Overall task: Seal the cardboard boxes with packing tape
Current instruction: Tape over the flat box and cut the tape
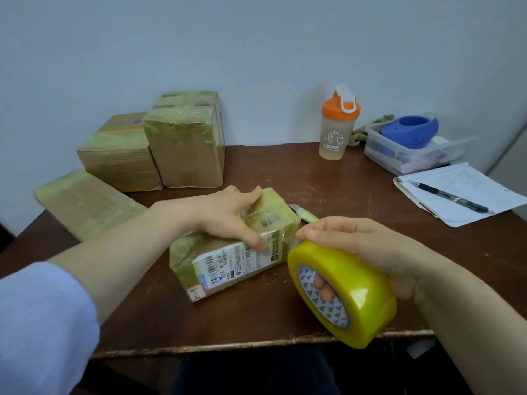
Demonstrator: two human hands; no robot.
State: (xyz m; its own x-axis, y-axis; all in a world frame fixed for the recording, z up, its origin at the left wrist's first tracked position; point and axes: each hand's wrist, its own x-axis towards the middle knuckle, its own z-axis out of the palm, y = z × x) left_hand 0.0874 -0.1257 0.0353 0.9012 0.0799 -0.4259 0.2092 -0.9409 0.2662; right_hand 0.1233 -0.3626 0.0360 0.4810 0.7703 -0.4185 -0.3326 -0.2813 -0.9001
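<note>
A dark brown wooden worktop [285,172] carries everything. At its back left stand two taped brown cardboard boxes [185,149], and a flat taped box [85,203] lies in front of them. Near the front edge, in the middle, lies a small cardboard box with white labels [228,269]. The left hand [228,215] rests on top of it with fingers spread almost straight and the thumb against the near side. Just beside the box's right end, the right hand [356,240] grips a yellow roll of packing tape [362,286], with fingers through the core. At the right are a white notepad [470,186] and an orange-lidded bottle [336,129].
</note>
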